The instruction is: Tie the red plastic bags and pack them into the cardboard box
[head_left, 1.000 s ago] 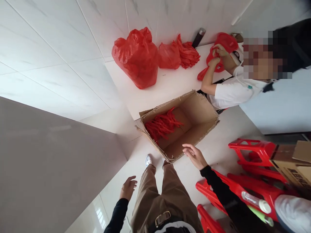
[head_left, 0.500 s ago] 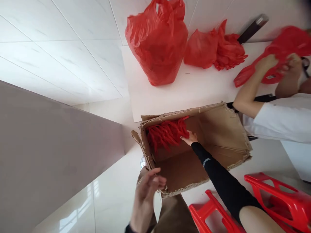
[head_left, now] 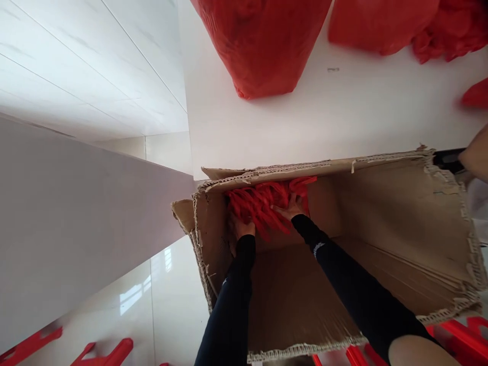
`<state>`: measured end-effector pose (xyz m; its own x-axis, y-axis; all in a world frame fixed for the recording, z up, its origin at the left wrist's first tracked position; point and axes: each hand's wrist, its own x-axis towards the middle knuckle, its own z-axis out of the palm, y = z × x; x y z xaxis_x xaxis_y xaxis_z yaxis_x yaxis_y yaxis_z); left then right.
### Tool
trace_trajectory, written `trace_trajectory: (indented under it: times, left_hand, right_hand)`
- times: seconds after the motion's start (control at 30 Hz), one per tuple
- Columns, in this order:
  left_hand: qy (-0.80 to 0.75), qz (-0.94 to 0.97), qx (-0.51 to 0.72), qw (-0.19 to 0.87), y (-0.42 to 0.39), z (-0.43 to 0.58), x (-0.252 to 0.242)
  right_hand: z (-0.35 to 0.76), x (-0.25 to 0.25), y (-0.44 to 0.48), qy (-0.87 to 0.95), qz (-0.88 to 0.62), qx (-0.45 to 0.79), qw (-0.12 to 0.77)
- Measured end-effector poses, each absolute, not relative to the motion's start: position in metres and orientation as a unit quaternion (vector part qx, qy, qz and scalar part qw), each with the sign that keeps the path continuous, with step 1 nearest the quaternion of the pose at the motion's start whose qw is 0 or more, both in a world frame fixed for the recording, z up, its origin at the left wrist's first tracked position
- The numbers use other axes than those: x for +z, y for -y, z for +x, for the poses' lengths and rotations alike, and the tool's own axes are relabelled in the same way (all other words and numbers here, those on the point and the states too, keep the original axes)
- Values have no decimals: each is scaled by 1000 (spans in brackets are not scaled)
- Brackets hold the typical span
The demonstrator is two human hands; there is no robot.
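Observation:
Deep in an open cardboard box lies a row of red plastic strips or folded bags along the far wall. My left hand is inside the box at the left end of the red bundle, its fingers mostly hidden against it. My right hand touches the right part of the bundle, with thumb and fingers spread over the red plastic. Both forearms wear black sleeves.
A large full red bag stands on the white table beyond the box, with more red bags to its right. Red stools are low in view. A grey panel is at left. Another person's arm shows at right.
My left hand has moved from outside the box's near-left edge down to the bundle's left end. My right hand stays at the bundle, now further over it. The view has come closer to the box.

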<state>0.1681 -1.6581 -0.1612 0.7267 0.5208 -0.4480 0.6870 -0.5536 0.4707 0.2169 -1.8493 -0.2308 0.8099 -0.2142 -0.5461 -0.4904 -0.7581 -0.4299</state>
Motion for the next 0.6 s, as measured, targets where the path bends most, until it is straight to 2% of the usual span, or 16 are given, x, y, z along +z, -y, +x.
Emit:
trace_trajectory:
  times: [0.23, 0.33, 0.43, 0.6]
  left_hand:
    - [-372, 856, -142, 330, 1707, 187, -214]
    - [-377, 868, -142, 291, 1725, 196, -222]
    - [-367, 883, -141, 257, 1719, 202, -223]
    - [-353, 879, -175, 269, 1682, 204, -217]
  right_hand:
    - [220, -247, 1841, -195, -924, 201, 261]
    - [223, -254, 1853, -174, -927, 199, 265]
    - [226, -261, 1871, -156, -926, 206, 275]
    - [216, -262, 1903, -148, -919, 202, 305]
